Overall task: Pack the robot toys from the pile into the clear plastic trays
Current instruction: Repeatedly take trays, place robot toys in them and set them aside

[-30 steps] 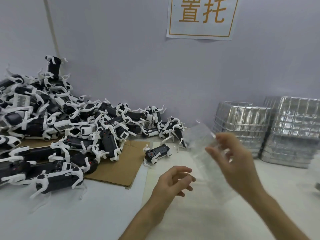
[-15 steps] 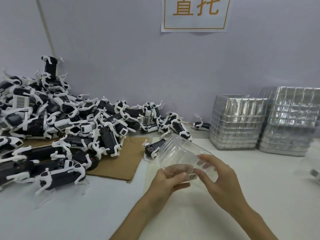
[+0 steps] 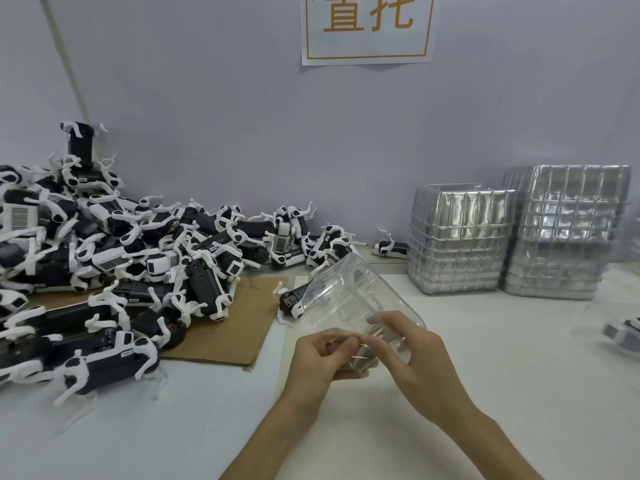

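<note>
In the lower middle of the frame both hands are on one clear tray point(image 3: 346, 296), held tilted above the white table point(image 3: 519, 393) with its far end raised toward the wall. The left hand point(image 3: 320, 355) has its fingers curled round the tray's near edge, and the right hand point(image 3: 412, 358) grips the same end from the other side, thumb on top. The tray looks empty.

The pile of robot toys point(image 3: 121, 258), black bodies with white legs, fills the left of the frame, heaped against the wall and spilling onto a sheet of cardboard point(image 3: 235, 327). One loose toy point(image 3: 291, 303) lies just behind the tray, partly seen through the plastic, and another point(image 3: 391, 247) sits by the wall.

Two stacks of trays point(image 3: 460, 244) stand side by side at centre right. A paper sign point(image 3: 367, 26) with orange characters hangs at the top.
</note>
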